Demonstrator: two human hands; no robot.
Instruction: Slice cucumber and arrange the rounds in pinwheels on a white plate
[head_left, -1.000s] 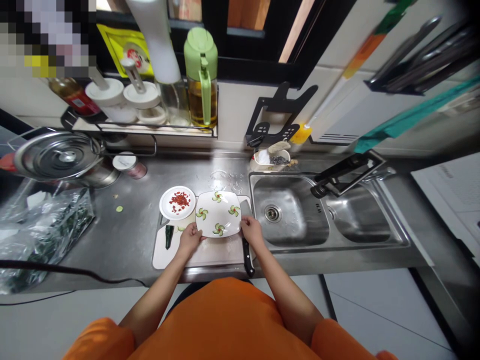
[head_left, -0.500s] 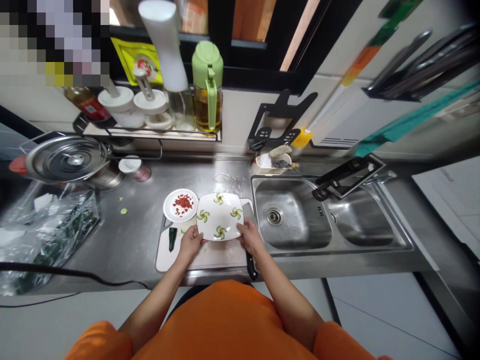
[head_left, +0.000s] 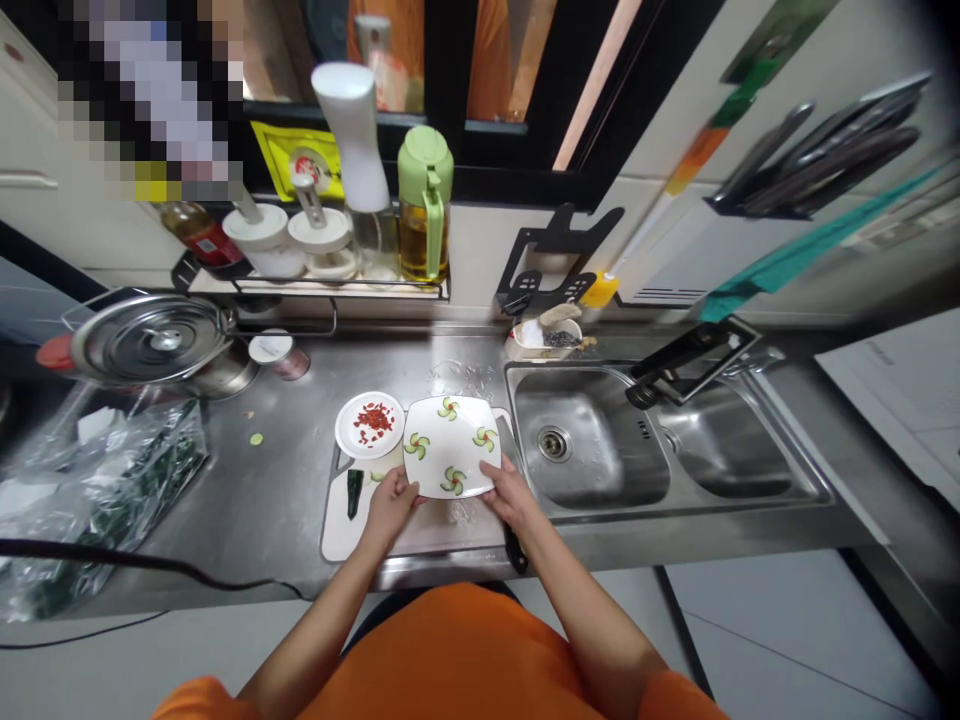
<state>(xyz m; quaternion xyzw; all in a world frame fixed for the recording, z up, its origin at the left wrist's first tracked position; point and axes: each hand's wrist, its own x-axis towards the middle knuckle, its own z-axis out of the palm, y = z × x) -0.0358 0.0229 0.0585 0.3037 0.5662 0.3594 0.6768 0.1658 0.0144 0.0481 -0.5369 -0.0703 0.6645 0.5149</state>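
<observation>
Both hands hold a white squarish plate [head_left: 450, 450] above the cutting board. Four-sided, it carries small pinwheels of green slices with red centres near its edges. My left hand [head_left: 391, 505] grips its lower left corner, and my right hand [head_left: 514, 492] grips the lower right one. Under the plate lies a pale cutting board [head_left: 341, 535]. A dark green piece of cucumber [head_left: 354, 493] rests on the board's left side. Behind it is a round white plate [head_left: 346, 432] with chopped red bits [head_left: 375, 422]. A knife [head_left: 514, 548] with a black handle lies at the board's right, partly hidden by my right hand.
A double sink [head_left: 592, 440] with a black faucet [head_left: 675, 365] is on the right. A lidded pot [head_left: 157, 340], a small jar [head_left: 281, 355] and a plastic bag of greens [head_left: 142, 480] stand left. Behind, a shelf [head_left: 337, 287] holds an oil bottle [head_left: 425, 210] and condiment jars.
The camera view has shifted a little, so the scene sits lower and slightly right. Both hands keep holding the squarish plate over the board, with little other visible change.
</observation>
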